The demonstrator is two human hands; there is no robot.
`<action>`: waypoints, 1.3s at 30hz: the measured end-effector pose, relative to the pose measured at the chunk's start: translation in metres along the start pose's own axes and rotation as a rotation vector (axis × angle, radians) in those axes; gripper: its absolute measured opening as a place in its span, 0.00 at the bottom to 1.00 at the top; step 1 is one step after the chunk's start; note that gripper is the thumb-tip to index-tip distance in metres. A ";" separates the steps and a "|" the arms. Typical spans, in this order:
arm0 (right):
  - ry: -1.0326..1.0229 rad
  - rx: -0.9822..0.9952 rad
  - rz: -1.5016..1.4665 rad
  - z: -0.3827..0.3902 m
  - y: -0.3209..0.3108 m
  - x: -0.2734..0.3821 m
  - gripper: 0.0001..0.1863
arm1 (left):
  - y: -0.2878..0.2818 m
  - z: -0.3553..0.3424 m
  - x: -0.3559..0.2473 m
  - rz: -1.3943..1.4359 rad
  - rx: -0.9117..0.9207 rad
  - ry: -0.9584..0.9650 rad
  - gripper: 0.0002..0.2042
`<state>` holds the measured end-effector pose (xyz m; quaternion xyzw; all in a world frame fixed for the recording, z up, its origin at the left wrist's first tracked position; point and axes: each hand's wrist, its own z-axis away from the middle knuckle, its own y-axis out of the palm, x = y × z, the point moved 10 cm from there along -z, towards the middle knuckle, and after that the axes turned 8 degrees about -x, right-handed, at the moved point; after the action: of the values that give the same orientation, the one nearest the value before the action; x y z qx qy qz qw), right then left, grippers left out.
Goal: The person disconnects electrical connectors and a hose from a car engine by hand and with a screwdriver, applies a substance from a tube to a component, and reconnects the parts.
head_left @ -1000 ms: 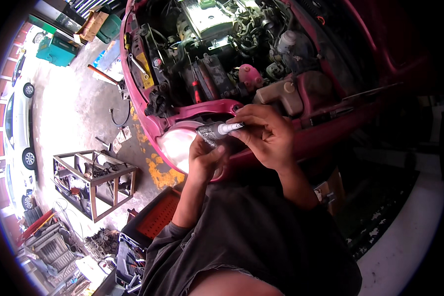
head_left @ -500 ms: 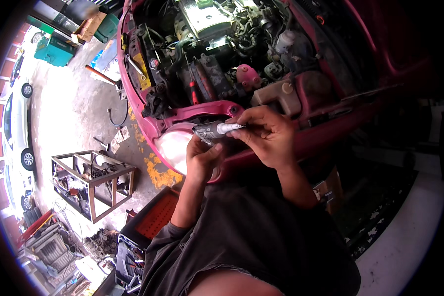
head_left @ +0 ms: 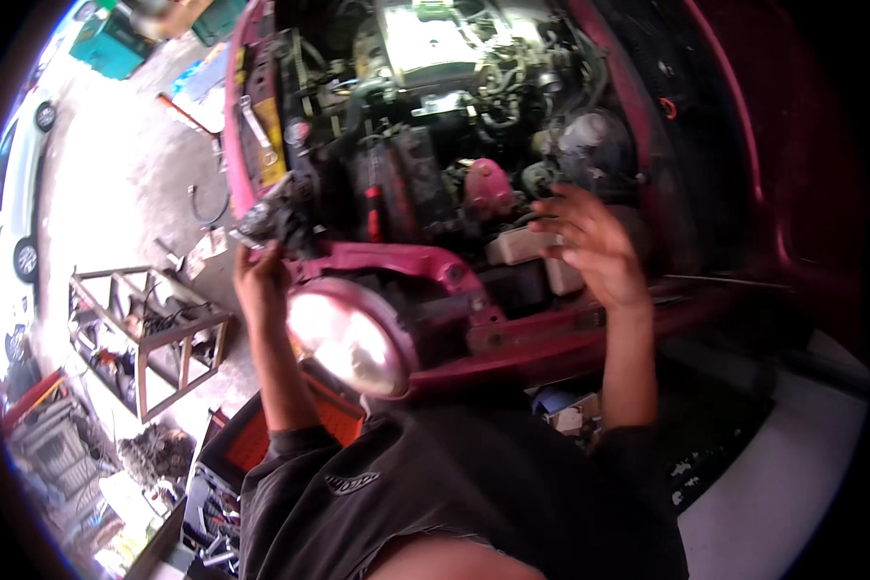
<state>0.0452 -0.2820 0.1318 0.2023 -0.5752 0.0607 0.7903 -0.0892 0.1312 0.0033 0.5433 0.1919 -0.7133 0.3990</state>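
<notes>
My left hand (head_left: 261, 275) is raised at the front corner of the pinkish-red car, its fingers closed on a dark grey squeeze tube (head_left: 255, 224). The tube is blurred and blends into a black crumpled lump (head_left: 302, 230) on the car's front panel. Over the front right of the engine bay, my right hand (head_left: 594, 246) has its fingers spread and holds nothing that I can see. Below its fingers is a beige plastic reservoir (head_left: 524, 246). A pink rounded part (head_left: 490, 187) sits just left of that hand.
A red-handled screwdriver (head_left: 373, 213) lies in the engine bay. On the left edge rests a wrench (head_left: 256, 126). The headlight (head_left: 343, 333) faces me. A metal frame (head_left: 145, 333) stands on the floor at left, and a red-orange tray (head_left: 333, 411) lies below my left forearm.
My hands have parted: the left went left and up with the tube, the right went right and opened away from the tube's white nozzle. The view has shifted slightly.
</notes>
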 end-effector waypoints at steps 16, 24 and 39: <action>0.173 -0.434 0.672 -0.300 -0.147 -0.165 0.23 | -0.042 -0.066 0.054 -0.403 -0.242 -0.060 0.28; 0.056 -0.330 0.713 -0.337 -0.138 -0.181 0.21 | -0.053 -0.058 0.051 -0.386 -0.225 -0.045 0.25; 0.220 -0.262 1.047 -0.326 -0.152 -0.160 0.28 | 0.278 -0.004 0.009 -0.914 0.468 0.408 0.17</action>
<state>0.3304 -0.2721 -0.1391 -0.2188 -0.5156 0.3944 0.7285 0.1287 -0.0386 0.0384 0.6059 0.3179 -0.7179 -0.1282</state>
